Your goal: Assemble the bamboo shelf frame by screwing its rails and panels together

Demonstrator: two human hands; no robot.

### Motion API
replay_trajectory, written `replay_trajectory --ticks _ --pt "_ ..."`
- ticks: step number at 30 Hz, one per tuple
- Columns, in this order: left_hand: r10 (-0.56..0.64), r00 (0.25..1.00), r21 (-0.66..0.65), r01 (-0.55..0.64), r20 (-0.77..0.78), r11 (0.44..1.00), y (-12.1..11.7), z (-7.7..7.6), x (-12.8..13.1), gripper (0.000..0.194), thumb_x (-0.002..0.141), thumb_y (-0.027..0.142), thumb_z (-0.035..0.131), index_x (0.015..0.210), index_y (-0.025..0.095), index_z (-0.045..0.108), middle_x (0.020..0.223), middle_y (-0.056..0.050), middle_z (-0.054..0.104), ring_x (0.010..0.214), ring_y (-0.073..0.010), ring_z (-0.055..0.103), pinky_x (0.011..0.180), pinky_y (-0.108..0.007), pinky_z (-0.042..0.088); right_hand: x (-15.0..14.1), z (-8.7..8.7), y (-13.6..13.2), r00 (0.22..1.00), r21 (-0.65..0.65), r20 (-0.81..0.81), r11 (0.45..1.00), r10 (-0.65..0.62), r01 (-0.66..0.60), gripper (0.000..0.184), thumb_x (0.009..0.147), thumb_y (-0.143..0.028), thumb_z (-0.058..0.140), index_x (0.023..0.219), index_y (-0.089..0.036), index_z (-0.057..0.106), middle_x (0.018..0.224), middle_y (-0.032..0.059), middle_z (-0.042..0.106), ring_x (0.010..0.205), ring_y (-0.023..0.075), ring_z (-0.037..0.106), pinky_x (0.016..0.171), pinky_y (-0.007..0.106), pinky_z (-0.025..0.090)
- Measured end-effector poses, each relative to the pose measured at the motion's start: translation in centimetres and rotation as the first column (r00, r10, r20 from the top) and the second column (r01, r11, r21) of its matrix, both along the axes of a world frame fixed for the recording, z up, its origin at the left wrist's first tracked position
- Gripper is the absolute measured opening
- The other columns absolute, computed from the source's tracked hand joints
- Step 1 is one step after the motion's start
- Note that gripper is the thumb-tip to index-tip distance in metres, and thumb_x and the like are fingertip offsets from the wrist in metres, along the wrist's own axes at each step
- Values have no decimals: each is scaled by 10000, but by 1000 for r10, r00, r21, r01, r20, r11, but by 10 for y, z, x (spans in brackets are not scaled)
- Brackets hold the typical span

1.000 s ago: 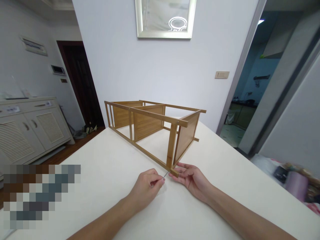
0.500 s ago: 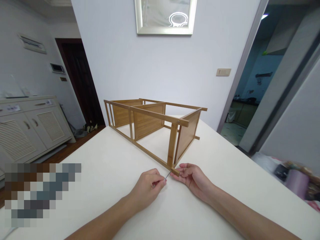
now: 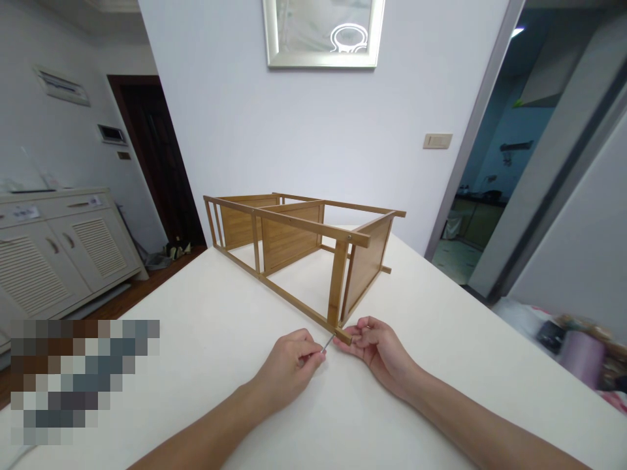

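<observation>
A bamboo shelf rack lies on its side on the white table. My left hand is closed in a pinch on a thin metal tool, whose tip meets the near end of the rack's bottom rail. My right hand has its fingers curled around that same rail end at the near corner, just right of the tool.
A white cabinet stands at the left by a dark door. A framed picture hangs on the wall behind the table. An open doorway is at the right, with blurred items at the table's right edge.
Almost nothing: both hands stay at the rack's near corner, with my right fingers shifting slightly on the rail end. The view settled a little lower since the earliest frame.
</observation>
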State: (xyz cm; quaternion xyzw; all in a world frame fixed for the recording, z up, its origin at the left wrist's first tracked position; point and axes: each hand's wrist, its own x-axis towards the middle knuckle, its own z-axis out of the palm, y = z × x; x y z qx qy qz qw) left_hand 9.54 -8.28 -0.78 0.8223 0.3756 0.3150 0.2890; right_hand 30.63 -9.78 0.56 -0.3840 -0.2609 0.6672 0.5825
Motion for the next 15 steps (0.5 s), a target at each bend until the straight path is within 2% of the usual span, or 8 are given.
replay_trajectory --ticks 6,15 --pt "-4 1000 10 4 -2 1000 1 -2 -1 303 911 257 501 651 184 638 735 -15 545 684 -129 540 596 -240 390 0 -3 -1 1000 61 19 998 -15 14 307 497 27 670 674 -188 541 725 -7 671 723 145 652 933 433 557" --pt "-2 1000 7 2 5 1000 0 0 1 294 912 246 504 662 185 645 749 -18 550 695 -132 545 605 -238 394 0 -1 -5 996 90 78 995 34 -41 412 471 39 782 698 -188 524 783 -49 667 544 35 525 968 413 529"
